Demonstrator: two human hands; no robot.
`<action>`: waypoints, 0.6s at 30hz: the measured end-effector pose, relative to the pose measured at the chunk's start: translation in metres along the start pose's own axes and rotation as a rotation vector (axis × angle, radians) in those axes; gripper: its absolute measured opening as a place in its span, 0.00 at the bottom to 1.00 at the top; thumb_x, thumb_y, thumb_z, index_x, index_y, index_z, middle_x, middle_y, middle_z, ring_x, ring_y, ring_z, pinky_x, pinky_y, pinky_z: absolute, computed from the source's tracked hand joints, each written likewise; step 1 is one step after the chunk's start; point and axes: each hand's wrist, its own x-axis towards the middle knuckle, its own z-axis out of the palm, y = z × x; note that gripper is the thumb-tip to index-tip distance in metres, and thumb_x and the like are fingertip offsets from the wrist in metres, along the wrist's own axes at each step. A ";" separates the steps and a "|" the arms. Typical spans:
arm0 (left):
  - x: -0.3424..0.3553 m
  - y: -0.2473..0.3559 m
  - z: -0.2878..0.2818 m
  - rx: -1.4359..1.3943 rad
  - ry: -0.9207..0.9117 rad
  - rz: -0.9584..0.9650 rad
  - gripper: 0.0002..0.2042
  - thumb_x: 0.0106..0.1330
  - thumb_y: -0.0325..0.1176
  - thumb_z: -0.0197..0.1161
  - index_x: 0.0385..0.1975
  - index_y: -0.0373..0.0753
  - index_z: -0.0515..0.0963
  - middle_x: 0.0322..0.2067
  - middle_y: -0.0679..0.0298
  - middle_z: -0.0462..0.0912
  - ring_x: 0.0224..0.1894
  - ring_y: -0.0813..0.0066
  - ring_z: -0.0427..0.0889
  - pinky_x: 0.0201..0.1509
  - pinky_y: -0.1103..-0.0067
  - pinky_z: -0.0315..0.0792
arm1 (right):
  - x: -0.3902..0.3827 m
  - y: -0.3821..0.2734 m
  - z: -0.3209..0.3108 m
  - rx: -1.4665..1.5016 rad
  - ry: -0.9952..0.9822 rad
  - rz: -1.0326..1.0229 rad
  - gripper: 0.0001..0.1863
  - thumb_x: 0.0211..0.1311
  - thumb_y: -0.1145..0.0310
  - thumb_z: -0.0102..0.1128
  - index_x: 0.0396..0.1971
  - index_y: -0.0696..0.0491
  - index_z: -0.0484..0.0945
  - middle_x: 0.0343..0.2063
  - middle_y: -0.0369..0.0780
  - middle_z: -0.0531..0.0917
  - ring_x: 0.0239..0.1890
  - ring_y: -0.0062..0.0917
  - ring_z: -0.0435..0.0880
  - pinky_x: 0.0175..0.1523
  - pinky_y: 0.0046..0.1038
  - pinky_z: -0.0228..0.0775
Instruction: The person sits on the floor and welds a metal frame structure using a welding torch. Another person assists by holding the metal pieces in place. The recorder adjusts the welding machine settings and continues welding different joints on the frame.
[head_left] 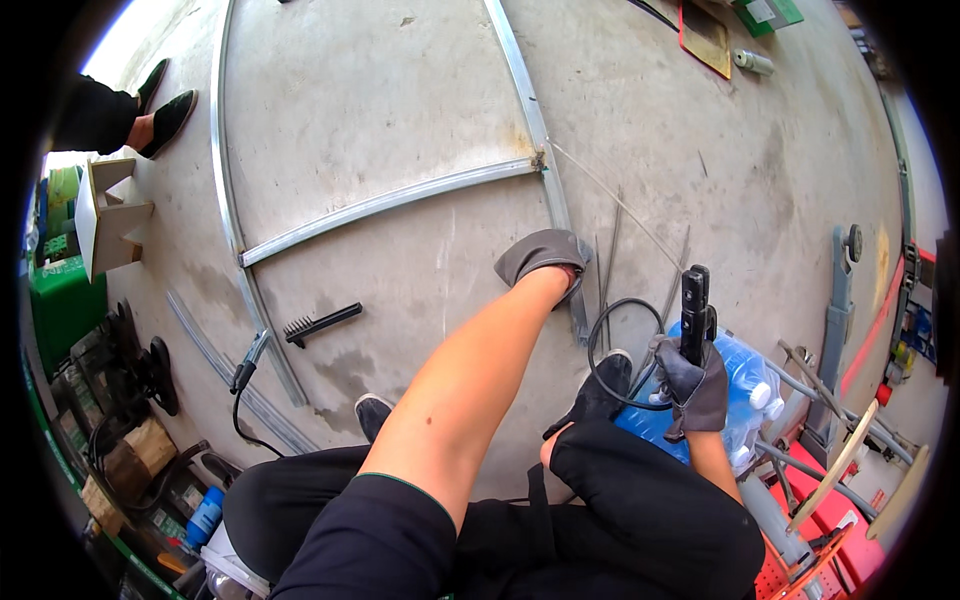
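My right hand (pixel 692 388), in a dark grey work glove, grips a black electrode holder (pixel 695 310). A thin welding rod (pixel 625 208) runs from the holder to the joint of a metal frame, where the crossbar (pixel 390 203) meets the right rail (pixel 520 85). That joint looks brown and rough. My left hand (pixel 545 258), gloved too, rests at the right rail just below the joint; the wide glove cuff hides its fingers. A black cable (pixel 597 345) loops beside my right hand.
A black-handled wire brush (pixel 325 322) and a ground clamp (pixel 250 360) lie left of my knees. Loose rods (pixel 605 270) lie right of the frame. Blue water bottles (pixel 740 385) stand by my right knee. Another person's feet (pixel 165 120) are at the far left.
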 end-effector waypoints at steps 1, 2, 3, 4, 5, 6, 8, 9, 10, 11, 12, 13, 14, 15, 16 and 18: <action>0.002 -0.003 0.004 -0.026 0.036 -0.012 0.26 0.72 0.56 0.55 0.53 0.43 0.88 0.54 0.54 0.89 0.55 0.49 0.88 0.56 0.57 0.79 | 0.000 0.005 0.001 -0.040 -0.009 -0.002 0.13 0.63 0.59 0.72 0.33 0.56 0.90 0.19 0.32 0.83 0.16 0.16 0.78 0.23 0.25 0.72; 0.005 -0.007 0.007 -0.030 0.035 -0.020 0.26 0.72 0.56 0.55 0.53 0.43 0.88 0.54 0.53 0.89 0.55 0.49 0.88 0.56 0.57 0.79 | -0.001 0.007 0.004 -0.036 -0.021 0.000 0.12 0.64 0.61 0.71 0.34 0.56 0.90 0.19 0.33 0.83 0.16 0.16 0.79 0.22 0.24 0.71; 0.004 -0.005 0.006 -0.034 0.029 -0.020 0.26 0.72 0.56 0.55 0.53 0.43 0.88 0.54 0.53 0.89 0.55 0.49 0.88 0.56 0.57 0.79 | -0.002 0.010 0.005 -0.032 -0.023 0.007 0.11 0.65 0.62 0.70 0.35 0.56 0.90 0.19 0.34 0.83 0.17 0.16 0.79 0.21 0.22 0.70; 0.003 -0.004 0.005 -0.037 0.022 -0.021 0.26 0.72 0.57 0.55 0.53 0.44 0.88 0.54 0.53 0.89 0.55 0.49 0.88 0.56 0.58 0.79 | -0.003 0.011 0.005 -0.028 -0.026 0.015 0.10 0.67 0.64 0.70 0.35 0.56 0.89 0.18 0.34 0.83 0.17 0.16 0.79 0.21 0.21 0.69; 0.005 -0.003 0.005 -0.030 0.021 -0.017 0.26 0.72 0.57 0.56 0.53 0.44 0.88 0.54 0.53 0.89 0.55 0.49 0.88 0.56 0.58 0.79 | -0.002 0.011 0.005 -0.020 -0.025 0.033 0.10 0.67 0.64 0.70 0.36 0.56 0.89 0.19 0.34 0.83 0.16 0.15 0.78 0.20 0.20 0.68; 0.006 -0.004 0.004 -0.025 0.020 -0.019 0.26 0.71 0.57 0.56 0.53 0.44 0.88 0.53 0.53 0.89 0.55 0.49 0.88 0.56 0.58 0.79 | -0.002 0.010 0.006 -0.001 -0.021 0.034 0.10 0.67 0.64 0.70 0.36 0.56 0.89 0.19 0.34 0.83 0.16 0.15 0.77 0.20 0.20 0.67; 0.006 -0.007 0.005 -0.017 0.018 -0.020 0.26 0.71 0.57 0.56 0.52 0.44 0.88 0.53 0.53 0.89 0.55 0.49 0.88 0.56 0.58 0.79 | -0.004 0.007 0.008 0.035 -0.012 0.037 0.10 0.66 0.64 0.71 0.35 0.56 0.89 0.19 0.34 0.83 0.16 0.15 0.77 0.20 0.19 0.67; 0.006 -0.006 0.005 -0.015 0.018 -0.017 0.26 0.71 0.57 0.56 0.52 0.44 0.88 0.54 0.53 0.89 0.56 0.49 0.88 0.56 0.58 0.79 | -0.004 0.006 0.008 0.026 -0.005 0.037 0.10 0.66 0.64 0.71 0.35 0.56 0.89 0.19 0.33 0.83 0.15 0.15 0.76 0.20 0.19 0.67; 0.005 -0.006 0.004 -0.014 0.017 -0.014 0.26 0.71 0.57 0.56 0.52 0.44 0.89 0.54 0.53 0.89 0.56 0.49 0.88 0.56 0.58 0.79 | -0.004 0.005 0.009 0.018 0.003 0.036 0.10 0.66 0.64 0.72 0.35 0.56 0.88 0.19 0.33 0.83 0.15 0.14 0.76 0.20 0.20 0.68; 0.006 -0.006 0.004 -0.015 0.018 -0.015 0.26 0.71 0.57 0.56 0.52 0.44 0.89 0.54 0.53 0.89 0.56 0.49 0.88 0.56 0.58 0.79 | -0.004 0.004 0.009 0.009 0.011 0.036 0.10 0.65 0.64 0.72 0.35 0.56 0.88 0.19 0.33 0.83 0.15 0.14 0.76 0.20 0.20 0.68; 0.006 -0.007 0.005 -0.015 0.022 -0.016 0.26 0.71 0.57 0.57 0.52 0.44 0.89 0.54 0.53 0.89 0.56 0.48 0.88 0.56 0.58 0.79 | -0.004 0.004 0.009 0.001 0.005 0.034 0.10 0.65 0.64 0.72 0.35 0.56 0.88 0.19 0.33 0.82 0.15 0.14 0.76 0.20 0.20 0.68; 0.006 -0.007 0.006 -0.015 0.026 -0.017 0.26 0.71 0.57 0.57 0.52 0.44 0.89 0.54 0.53 0.89 0.56 0.48 0.87 0.56 0.58 0.79 | -0.003 0.005 0.009 -0.006 -0.001 0.032 0.10 0.65 0.64 0.72 0.35 0.57 0.88 0.19 0.33 0.82 0.14 0.14 0.75 0.19 0.21 0.68; 0.006 -0.007 0.007 -0.022 0.029 -0.024 0.24 0.71 0.54 0.57 0.52 0.44 0.89 0.55 0.53 0.89 0.56 0.49 0.87 0.56 0.58 0.79 | -0.002 0.006 0.009 -0.014 -0.007 0.030 0.10 0.65 0.64 0.72 0.35 0.57 0.88 0.19 0.32 0.82 0.14 0.14 0.75 0.19 0.21 0.69; 0.006 -0.007 0.006 -0.031 0.028 -0.032 0.23 0.71 0.52 0.57 0.53 0.44 0.88 0.55 0.54 0.88 0.57 0.50 0.87 0.56 0.58 0.80 | -0.002 0.007 0.009 -0.025 -0.002 0.016 0.10 0.65 0.64 0.72 0.35 0.57 0.88 0.19 0.32 0.82 0.14 0.14 0.75 0.19 0.21 0.69; 0.005 -0.006 0.006 -0.039 0.027 -0.039 0.22 0.71 0.50 0.57 0.53 0.44 0.88 0.55 0.54 0.88 0.57 0.51 0.87 0.56 0.59 0.80 | -0.001 0.010 0.009 -0.035 0.003 0.001 0.11 0.65 0.64 0.71 0.35 0.57 0.88 0.19 0.32 0.81 0.14 0.14 0.75 0.19 0.22 0.70; 0.005 -0.004 0.004 -0.021 0.018 -0.037 0.22 0.71 0.50 0.57 0.53 0.44 0.88 0.56 0.54 0.88 0.58 0.50 0.87 0.57 0.58 0.79 | 0.002 0.019 0.008 -0.073 0.014 -0.031 0.12 0.66 0.62 0.71 0.34 0.57 0.88 0.19 0.32 0.81 0.15 0.15 0.76 0.19 0.23 0.72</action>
